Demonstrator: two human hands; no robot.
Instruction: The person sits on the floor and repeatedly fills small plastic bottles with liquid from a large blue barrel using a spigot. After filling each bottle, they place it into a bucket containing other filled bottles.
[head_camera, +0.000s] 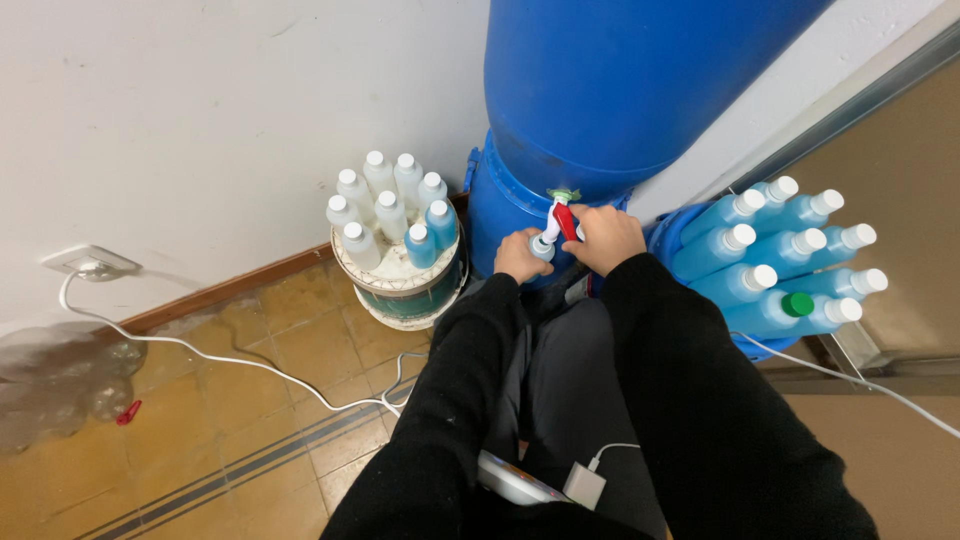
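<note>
1. Crouching view down two black sleeves; both bare hands meet at a small tap (558, 218) on the lower of two stacked blue plastic drums (610, 90), smooth and glossy, against a white wall.
2. Tap: white plastic body with a red lever, green collar where it enters the drum. Its long axis runs out from the drum wall and down toward the person; spout end points down-left.
3. Left hand (520, 255) sits under the spout, fingers curled together around a small bottle (541, 247); only its pale round mouth shows, directly beneath the tap, opening upward. Body of the bottle is hidden in the fist.
4. Right hand (603, 238) rests on the tap from the right, fingers folded against the red lever; whether they clamp it or just press, cannot tell.
5. Left of the drum: a round white tub (400, 285) on the floor, its top packed with upright bottles (390, 210), white screw caps, some clear-pale, a few filled blue.
6. Right of the drum: a blue container (760, 345) holding bottles of blue liquid (770, 260) lying tilted, caps pointing up-right; all white caps but one green cap (797, 304).
7. Floor: worn ochre tiles, a white cable (230, 362) trailing from a wall socket (88, 262); a small red clip (128, 411) lies by the wall.
8. On the lap: a white charger block (585, 485), near the sleeves, clear of the tap.
</note>
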